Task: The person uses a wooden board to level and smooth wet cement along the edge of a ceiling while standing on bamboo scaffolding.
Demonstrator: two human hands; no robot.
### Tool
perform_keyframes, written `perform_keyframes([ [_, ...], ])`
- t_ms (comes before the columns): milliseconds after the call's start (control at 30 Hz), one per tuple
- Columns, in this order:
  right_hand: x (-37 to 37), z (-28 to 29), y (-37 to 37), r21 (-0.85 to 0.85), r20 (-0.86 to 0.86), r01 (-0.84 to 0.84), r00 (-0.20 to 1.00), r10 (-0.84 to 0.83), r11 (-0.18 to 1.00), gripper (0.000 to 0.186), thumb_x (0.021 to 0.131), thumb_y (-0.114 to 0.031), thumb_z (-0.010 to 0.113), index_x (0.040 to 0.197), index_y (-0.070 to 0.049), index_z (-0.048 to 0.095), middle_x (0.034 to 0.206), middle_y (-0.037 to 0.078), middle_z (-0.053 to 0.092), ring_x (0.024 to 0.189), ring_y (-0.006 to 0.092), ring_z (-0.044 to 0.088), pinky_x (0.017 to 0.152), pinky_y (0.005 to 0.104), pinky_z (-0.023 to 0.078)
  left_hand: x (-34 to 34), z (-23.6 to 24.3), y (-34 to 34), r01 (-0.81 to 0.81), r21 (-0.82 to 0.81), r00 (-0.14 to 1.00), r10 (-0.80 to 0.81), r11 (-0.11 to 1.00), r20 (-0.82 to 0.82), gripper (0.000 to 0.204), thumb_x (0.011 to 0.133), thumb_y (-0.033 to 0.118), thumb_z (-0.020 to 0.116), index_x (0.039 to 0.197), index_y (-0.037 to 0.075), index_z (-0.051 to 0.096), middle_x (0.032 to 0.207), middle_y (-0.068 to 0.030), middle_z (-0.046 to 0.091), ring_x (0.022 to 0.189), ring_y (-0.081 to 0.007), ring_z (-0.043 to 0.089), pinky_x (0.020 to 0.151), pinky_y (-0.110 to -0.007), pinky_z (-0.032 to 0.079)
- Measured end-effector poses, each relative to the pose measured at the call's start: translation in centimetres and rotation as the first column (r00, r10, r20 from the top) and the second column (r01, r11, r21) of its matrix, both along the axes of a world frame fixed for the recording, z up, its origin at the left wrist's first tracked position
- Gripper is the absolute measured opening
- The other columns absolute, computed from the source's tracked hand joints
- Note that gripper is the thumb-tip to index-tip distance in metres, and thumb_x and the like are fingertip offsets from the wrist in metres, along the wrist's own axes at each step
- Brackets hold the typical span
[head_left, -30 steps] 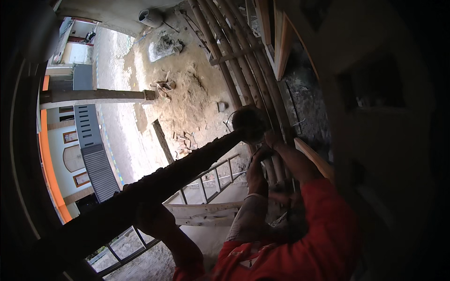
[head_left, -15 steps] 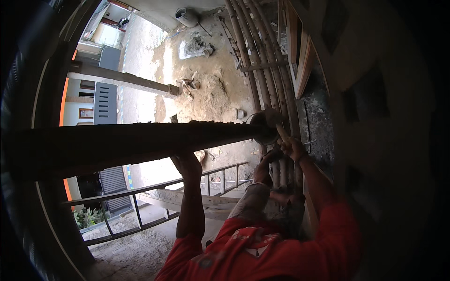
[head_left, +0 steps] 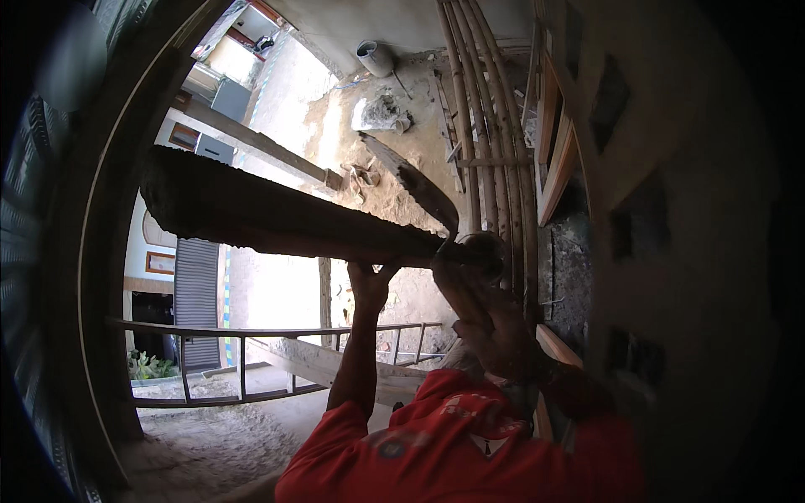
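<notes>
My left hand grips the lower edge of a long, dark board, crusted along its top and crossing the view at a slant. My right hand is closed on the handle of a trowel, whose mortar-stained blade rises above the board, pointing up and left. A dark, round container sits at the board's right end, partly hidden behind board and trowel; what is in it I cannot make out.
A metal ladder lies across below, beside a plank. Bamboo poles run along the right by timber frames and a wall. A concrete post juts leftward. A pail and cement heap are farther off.
The board has swung from a rising slant through level to sloping down rightward, its left end moving up. The trowel's blade has risen from the container to above the board.
</notes>
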State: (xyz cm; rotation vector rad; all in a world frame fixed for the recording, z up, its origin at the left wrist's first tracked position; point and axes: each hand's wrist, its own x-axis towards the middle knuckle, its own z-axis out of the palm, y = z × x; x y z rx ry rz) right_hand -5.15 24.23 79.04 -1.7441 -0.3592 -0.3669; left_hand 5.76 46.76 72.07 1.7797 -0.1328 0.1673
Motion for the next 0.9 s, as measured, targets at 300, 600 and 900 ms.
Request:
perform_keyframes([
  [300, -4.2, -6.7, 5.7, 0.201, -0.243, -0.138, 0.952, 0.186, 0.97, 0.059, 0.077, -0.006, 0.054, 0.132, -0.009, 0.031, 0.107, 0.015, 0.053, 0.071, 0.0321, 0.056, 0.058, 0.0396, 0.047, -3.2, -1.8, 0.3, -0.088, 0.046, 0.99, 0.093, 0.995, -0.103, 0.037, 0.066, 0.001, 0.071, 0.1, -0.003, 0.057, 0.101, -0.0111, 0.057, 0.092, -0.0182, 0.054, 0.081, -0.032, 0.044],
  [600, -2.0, -18.0, 8.0, 0.092, -0.394, -0.112, 0.909, 0.14, 0.989, 0.065, 0.076, -0.005, 0.047, 0.136, -0.015, 0.024, 0.131, 0.011, 0.04, 0.08, 0.0336, 0.056, 0.07, 0.0425, 0.048, -4.5, -4.3, 3.0, -0.22, 0.05, 0.972, 0.224, 0.974, -0.074, 0.042, 0.07, -0.007, 0.063, 0.108, -0.001, 0.047, 0.103, -0.0107, 0.055, 0.094, -0.0195, 0.054, 0.082, -0.032, 0.045],
  [900, 2.8, -30.3, 9.2, 0.018, -0.454, -0.074, 0.888, 0.074, 0.997, 0.063, 0.078, -0.007, 0.043, 0.137, -0.016, 0.022, 0.127, 0.013, 0.043, 0.079, 0.0354, 0.057, 0.068, 0.0447, 0.048, -1.2, -7.0, 6.0, -0.251, 0.235, 0.962, 0.216, 0.939, 0.167, 0.034, 0.077, -0.001, 0.059, 0.109, 0.001, 0.05, 0.106, -0.0095, 0.054, 0.098, -0.019, 0.052, 0.09, -0.035, 0.04],
])
